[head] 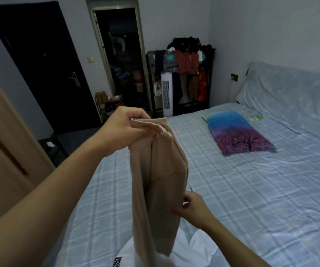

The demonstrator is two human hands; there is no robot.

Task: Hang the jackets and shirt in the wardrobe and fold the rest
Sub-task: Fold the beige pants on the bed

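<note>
A beige garment hangs lengthwise over the bed. My left hand grips its top edge, raised at chest height. Lower down, my right hand pinches the garment's right side edge. A white garment with a black print lies on the bed below the beige one, partly hidden by it.
A blue and purple pillow lies further up the bed. A rack of hanging clothes and a white tower fan stand at the far wall. A wooden wardrobe door is at my left, a dark door beyond it.
</note>
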